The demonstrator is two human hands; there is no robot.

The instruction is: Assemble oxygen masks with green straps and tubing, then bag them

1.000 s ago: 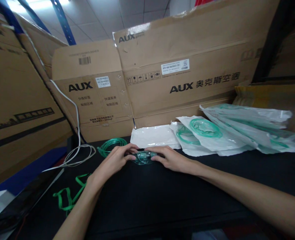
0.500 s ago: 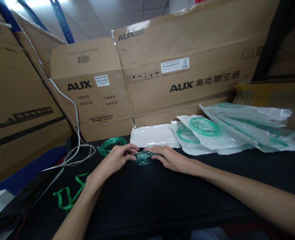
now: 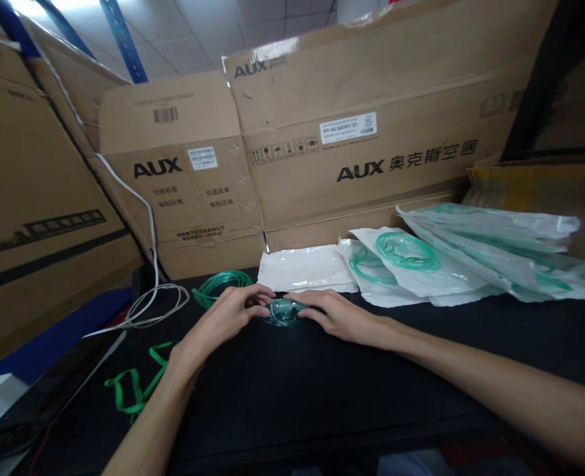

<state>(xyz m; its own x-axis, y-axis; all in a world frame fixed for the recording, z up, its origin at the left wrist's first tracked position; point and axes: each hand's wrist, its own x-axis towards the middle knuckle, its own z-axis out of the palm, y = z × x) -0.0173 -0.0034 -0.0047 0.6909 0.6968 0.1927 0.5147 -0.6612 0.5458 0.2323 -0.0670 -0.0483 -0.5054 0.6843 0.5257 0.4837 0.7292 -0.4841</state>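
Note:
A small clear green plastic mask [image 3: 281,312] lies on the black table [image 3: 322,390]. My left hand [image 3: 227,316] grips its left side with curled fingers. My right hand [image 3: 334,313] holds its right side, fingers bent over it. A coil of green tubing [image 3: 220,285] rests just behind my left hand. A green elastic strap [image 3: 136,389] lies near the table's left edge, by my left forearm.
A flat white pouch [image 3: 305,269] lies behind the mask. Several sealed bags with green tubing [image 3: 451,261] pile up at the right. Big AUX cardboard boxes [image 3: 351,132] wall the back and left. A white cable [image 3: 151,301] loops at the table's left rear.

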